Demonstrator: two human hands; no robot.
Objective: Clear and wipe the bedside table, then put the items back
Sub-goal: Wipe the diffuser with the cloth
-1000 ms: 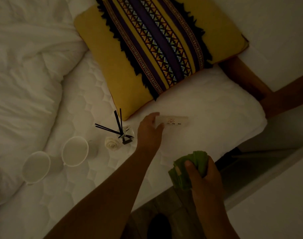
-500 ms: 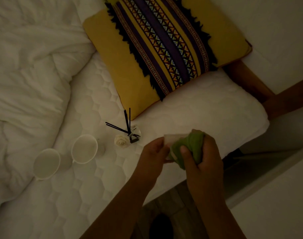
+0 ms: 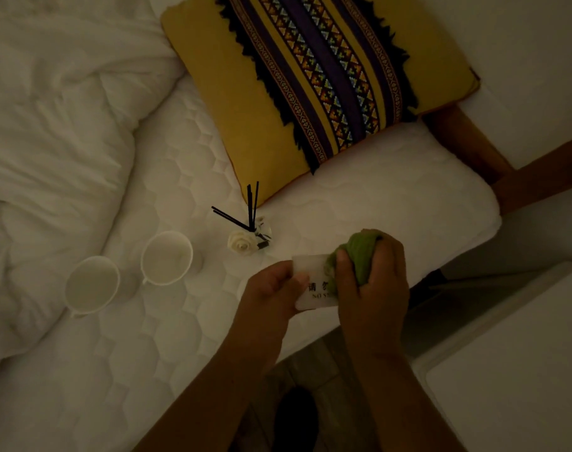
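My left hand [image 3: 271, 290] grips the left edge of a small white sign card [image 3: 312, 272] with printed characters, held above the bed's near edge. My right hand [image 3: 372, 282] is closed around a green cloth [image 3: 358, 252], which presses on the card's right part and hides it. On the mattress [image 3: 180, 321] to the left lie a reed diffuser with black sticks and a white rose [image 3: 245, 238] and two white cups [image 3: 167, 257] [image 3: 92, 285]. The white bedside table [image 3: 519, 380] shows at the lower right.
A yellow patterned cushion [image 3: 310, 86] leans on a white pillow [image 3: 392, 203] at the head of the bed. A rumpled white duvet [image 3: 49, 141] fills the left. A wooden bed frame [image 3: 467, 141] runs at the right. Dark floor lies between bed and table.
My left hand picked the card up off the pillow and drew it toward me. My right hand brought the green cloth up onto the card.
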